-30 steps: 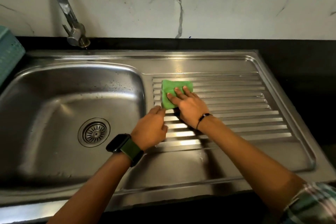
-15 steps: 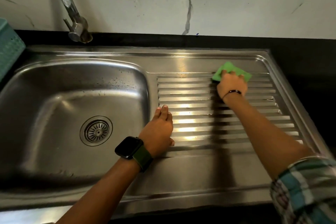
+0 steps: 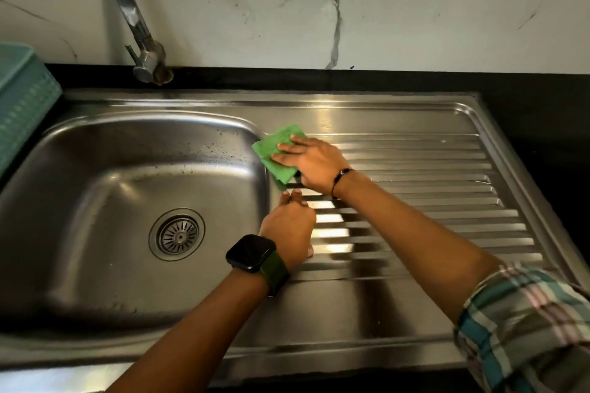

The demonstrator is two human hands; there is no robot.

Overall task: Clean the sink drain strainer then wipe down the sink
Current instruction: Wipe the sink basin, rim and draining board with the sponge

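A folded green cloth [image 3: 275,150] lies at the left end of the ribbed drainboard [image 3: 415,201], beside the basin's right rim. My right hand [image 3: 311,166] presses flat on the cloth, fingers pointing left. My left hand [image 3: 289,228], with a black watch on its wrist, rests palm down on the drainboard just in front of the right hand and holds nothing. The round metal drain strainer [image 3: 177,234] sits in place at the bottom of the steel sink basin [image 3: 95,188], which shows water drops on its far right wall.
A curved chrome tap [image 3: 134,22] rises from the black counter behind the basin. A teal plastic basket [image 3: 19,105] stands at the far left edge. A marble wall backs the counter. Black countertop [image 3: 536,112] runs to the right of the drainboard.
My right hand swept the cloth from the drainboard's left part to its far right corner, then back to the left end by the basin. My left hand has stayed put.
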